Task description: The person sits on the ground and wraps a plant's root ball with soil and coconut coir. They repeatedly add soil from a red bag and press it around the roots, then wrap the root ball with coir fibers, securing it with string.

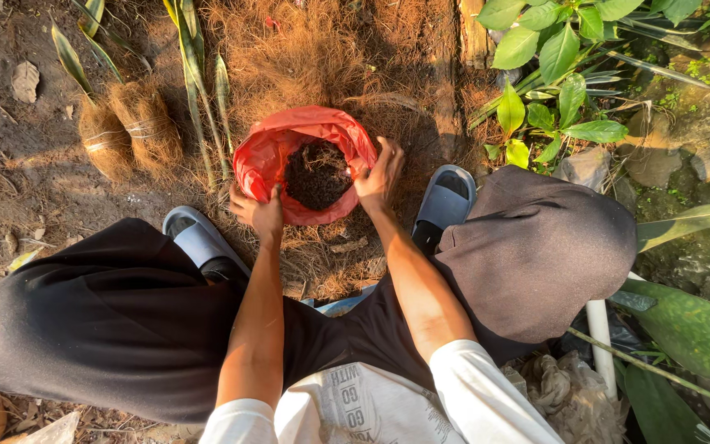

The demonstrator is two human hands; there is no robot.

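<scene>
White sleeves (486,403) and dark trousered knees (108,321) fill the near edge, with both bare forearms running forward between the knees. Left hand (258,212) clamps the near-left rim of a red plastic bag (266,156), fingers curled over the folded edge. Right hand (380,179) grips the right rim, thumb inside and fingers spread down the outer side. Between the two hands the bag's mouth stands open, showing a dark mound of soil (316,174) inside.

This bag sits on brown coconut fibre (322,57) on the ground, just ahead of two grey slippers (445,201), one on either side. Free room is narrow at the sides, where the knees and slippers hem the hands in; more fibre-covered ground lies open beyond the bag. Two fibre-wrapped plant bundles (129,127) with long striped leaves stand to the left, apart from the bag. Green leafy plants (556,78) and stones crowd the far right.
</scene>
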